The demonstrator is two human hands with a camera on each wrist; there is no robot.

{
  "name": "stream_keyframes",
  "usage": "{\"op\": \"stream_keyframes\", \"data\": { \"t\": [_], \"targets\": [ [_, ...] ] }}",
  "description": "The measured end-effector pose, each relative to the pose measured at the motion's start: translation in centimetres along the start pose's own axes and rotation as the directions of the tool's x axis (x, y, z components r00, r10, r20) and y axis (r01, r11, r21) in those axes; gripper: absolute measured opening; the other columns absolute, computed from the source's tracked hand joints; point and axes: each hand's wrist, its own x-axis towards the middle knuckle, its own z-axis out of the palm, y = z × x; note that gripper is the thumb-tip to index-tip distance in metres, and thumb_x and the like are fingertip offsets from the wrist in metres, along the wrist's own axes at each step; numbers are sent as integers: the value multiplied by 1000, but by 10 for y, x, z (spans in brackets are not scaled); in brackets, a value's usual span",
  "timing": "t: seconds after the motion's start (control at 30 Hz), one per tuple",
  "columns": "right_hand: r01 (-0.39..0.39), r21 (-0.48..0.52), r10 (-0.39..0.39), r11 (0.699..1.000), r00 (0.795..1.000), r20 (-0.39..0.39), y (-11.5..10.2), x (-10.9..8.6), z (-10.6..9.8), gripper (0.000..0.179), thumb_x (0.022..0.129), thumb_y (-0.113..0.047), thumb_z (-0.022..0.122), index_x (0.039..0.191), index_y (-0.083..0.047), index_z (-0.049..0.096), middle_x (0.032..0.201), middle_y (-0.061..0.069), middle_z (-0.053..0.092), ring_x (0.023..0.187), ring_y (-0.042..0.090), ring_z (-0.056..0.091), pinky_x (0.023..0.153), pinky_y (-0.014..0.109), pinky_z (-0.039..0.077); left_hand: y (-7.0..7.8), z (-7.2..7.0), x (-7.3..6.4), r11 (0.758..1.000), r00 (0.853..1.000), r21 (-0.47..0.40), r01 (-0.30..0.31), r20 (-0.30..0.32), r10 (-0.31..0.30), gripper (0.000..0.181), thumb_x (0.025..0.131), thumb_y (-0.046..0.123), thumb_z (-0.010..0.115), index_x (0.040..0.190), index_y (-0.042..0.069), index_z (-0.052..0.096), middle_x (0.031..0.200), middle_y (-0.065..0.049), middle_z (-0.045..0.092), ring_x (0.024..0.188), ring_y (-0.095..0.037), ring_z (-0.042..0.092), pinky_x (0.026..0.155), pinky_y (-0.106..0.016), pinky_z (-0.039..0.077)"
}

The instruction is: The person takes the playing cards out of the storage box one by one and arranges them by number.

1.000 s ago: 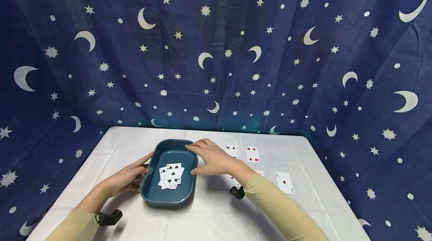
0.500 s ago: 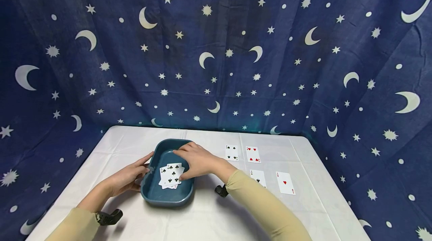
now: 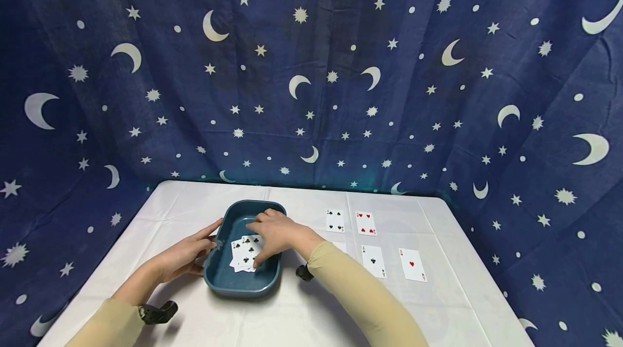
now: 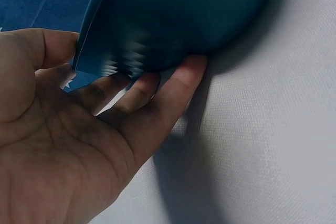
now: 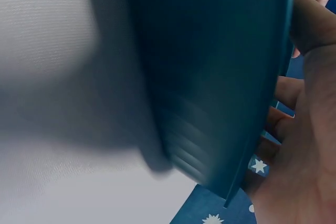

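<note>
A blue oblong tray (image 3: 243,291) stands on the white table with a small stack of playing cards (image 3: 245,248) inside, a clubs card on top. My left hand (image 3: 181,258) rests its fingertips against the tray's left outer wall; its palm shows in the left wrist view. My right hand (image 3: 279,236) reaches over the right rim, its thumb at the clubs card's lower right corner and its other fingers apart from the thumb, over the tray's inside. In the right wrist view the tray's wall (image 5: 210,77) hides those fingertips and the cards.
To the right lie a spades card (image 3: 335,220), a hearts card (image 3: 366,223), an ace of clubs (image 3: 373,261) and an ace of hearts (image 3: 412,264). Another card is mostly behind the right sleeve (image 3: 360,293). A blue star-and-moon curtain (image 3: 311,66) surrounds the table (image 3: 311,314).
My right hand has moved left and down, from beside the tray's rim to the stacked cards inside. Its forearm uncovers more of the cards on the table. The left hand stays put.
</note>
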Motion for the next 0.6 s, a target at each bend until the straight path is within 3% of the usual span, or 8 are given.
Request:
{"op": "stream_keyframes", "data": {
  "t": [0.1, 0.33, 0.6],
  "targets": [
    [-18, -6, 18, 1000, 1000, 24, -2, 2, 0, 102, 69, -75, 78, 154, -28, 48, 142, -5, 51, 126, 15, 42, 110, 35, 33, 1, 1, 0, 1000, 1000, 0, 9, -14, -9, 72, 106, 17, 44, 166, 30, 7, 114, -18, 40, 113, -32, 49, 79, -52, 55],
    [-38, -19, 39, 999, 998, 53, -3, 8, 7, 101, 68, -78, 77, 152, -29, 51, 142, -5, 51, 124, 15, 43, 112, 37, 32, 0, 2, 0, 1000, 999, 2, 17, -39, -17, 72, 104, 15, 45, 166, 30, 10, 137, -22, 34, 119, -34, 46, 79, -53, 55],
    [-33, -69, 38, 997, 996, 76, -2, 11, 11, 95, 68, -78, 77, 148, -30, 56, 138, -6, 53, 117, 14, 44, 107, 36, 36, 0, 2, 0, 1000, 1000, 5, 4, -24, -4, 73, 105, 15, 45, 166, 30, 9, 134, -22, 35, 123, -35, 43, 80, -53, 54]
  ]
}}
